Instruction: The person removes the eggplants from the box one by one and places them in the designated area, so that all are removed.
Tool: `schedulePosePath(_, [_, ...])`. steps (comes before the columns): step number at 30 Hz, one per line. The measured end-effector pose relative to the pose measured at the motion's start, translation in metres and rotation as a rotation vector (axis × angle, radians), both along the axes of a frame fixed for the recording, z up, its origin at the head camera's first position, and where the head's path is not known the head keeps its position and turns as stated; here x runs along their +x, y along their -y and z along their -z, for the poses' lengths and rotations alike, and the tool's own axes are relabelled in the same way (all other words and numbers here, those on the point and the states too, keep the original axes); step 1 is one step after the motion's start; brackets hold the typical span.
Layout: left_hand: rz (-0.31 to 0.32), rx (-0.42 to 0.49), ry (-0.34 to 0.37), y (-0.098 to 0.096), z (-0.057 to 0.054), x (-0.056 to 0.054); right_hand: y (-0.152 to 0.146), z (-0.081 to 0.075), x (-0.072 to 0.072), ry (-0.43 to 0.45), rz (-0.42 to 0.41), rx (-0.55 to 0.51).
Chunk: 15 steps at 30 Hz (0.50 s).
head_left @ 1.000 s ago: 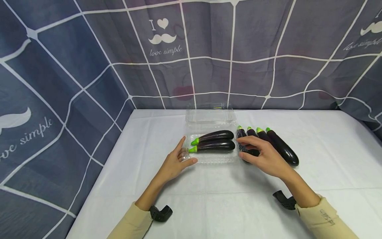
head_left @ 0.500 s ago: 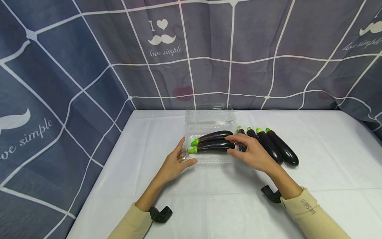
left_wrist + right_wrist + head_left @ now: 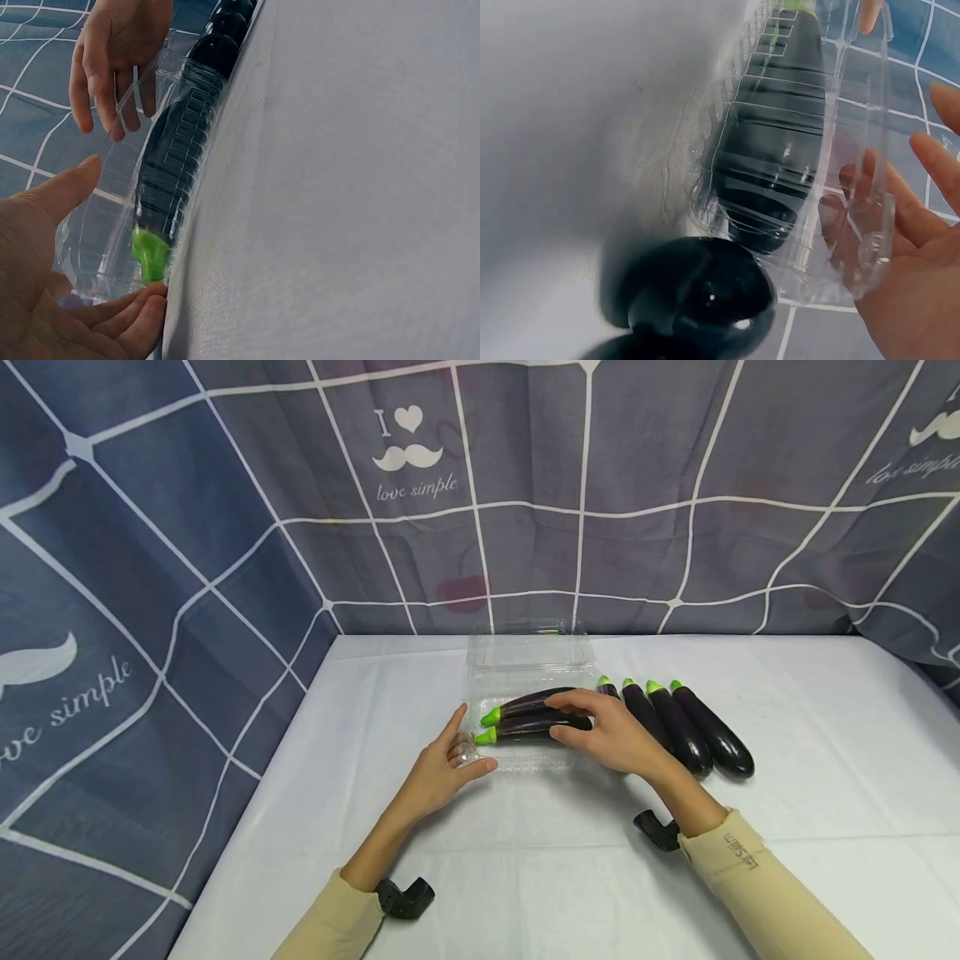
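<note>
Two dark eggplants (image 3: 525, 727) with green stems lie side by side in a clear plastic clamshell container (image 3: 525, 763). Its lid (image 3: 531, 652) is swung back, away from the person. My left hand (image 3: 438, 772) rests at the container's left end, with index finger and thumb spread apart. In the left wrist view its fingers (image 3: 135, 322) touch the container's end near a green stem. My right hand (image 3: 611, 735) is over the container's right part with fingers relaxed, hiding the ends of the eggplants. Through the container wall, the right wrist view shows that hand's fingers apart, with no eggplant between them.
Several more eggplants (image 3: 686, 731) lie in a slanted row on the white tablecloth (image 3: 525, 877), to the right of the container. The nearest one is partly behind my right hand. A dark curtain with white lines (image 3: 525, 552) stands behind the table and continues on the left.
My right hand has moved left, from beside the container's right edge and the loose eggplants to over the two eggplants. My left hand and the container have stayed put.
</note>
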<state>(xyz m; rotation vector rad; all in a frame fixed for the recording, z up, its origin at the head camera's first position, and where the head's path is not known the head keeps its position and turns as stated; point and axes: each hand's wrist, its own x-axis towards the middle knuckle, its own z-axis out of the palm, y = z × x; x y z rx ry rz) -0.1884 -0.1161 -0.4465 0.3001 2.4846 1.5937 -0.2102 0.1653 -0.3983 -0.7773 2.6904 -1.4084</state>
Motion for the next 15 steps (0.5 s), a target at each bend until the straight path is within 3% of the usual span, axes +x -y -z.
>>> schedulePosePath(15, [0.006, -0.005, -0.009, 0.000, -0.001, -0.001, 0.007, 0.008, -0.016, 0.029, -0.004, 0.045])
